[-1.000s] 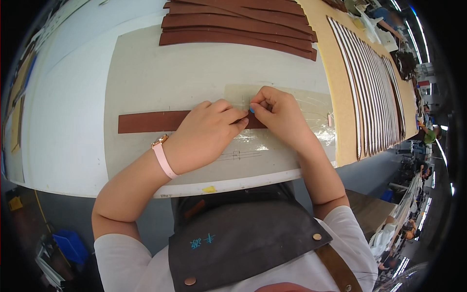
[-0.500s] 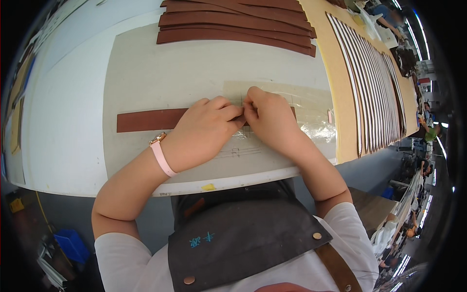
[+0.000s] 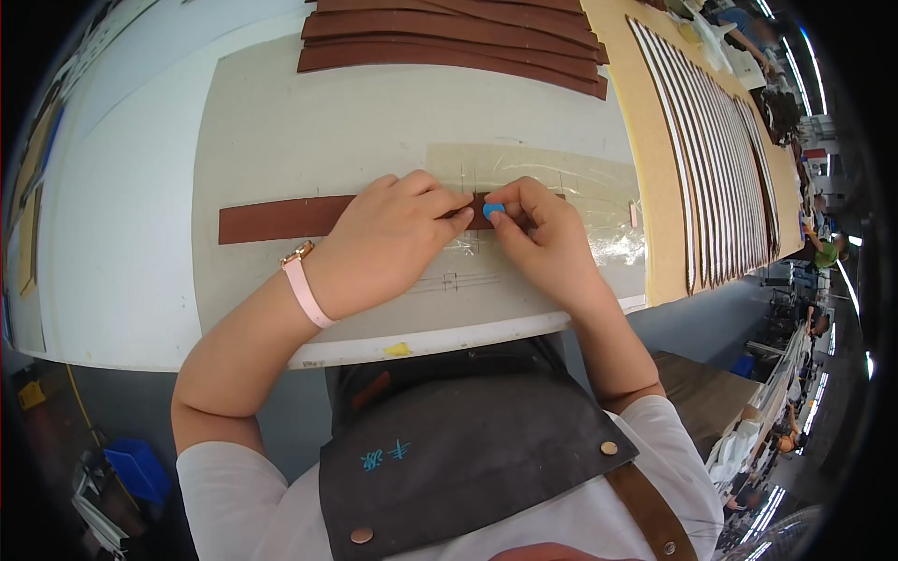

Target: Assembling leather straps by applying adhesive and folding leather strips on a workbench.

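Note:
A brown strip, which looks like leather (image 3: 281, 219), lies across the grey mat in front of me. My left hand (image 3: 383, 238) rests over its middle, thumb and fingers closed together near the strip; whatever is between them is hidden. Just to the right, my right hand (image 3: 552, 238) pinches a small round blue disc (image 3: 493, 211) between thumb and forefinger, over the strip. A narrow gap separates the fingertips of my two hands. The strip's right end runs on behind my right hand.
Several brown strips (image 3: 449, 58) are piled at the far side of the grey mat (image 3: 271, 122). Under my right hand's area lies a clear sheet (image 3: 589, 173) with marked lines. Brown-and-white strips (image 3: 716, 168) stand in rows on the tan board (image 3: 666, 271) at right.
My right hand has shifted right, away from my left fingertips, and the blue disc now shows in its pinch. My left hand stays nearly in place on the strip.

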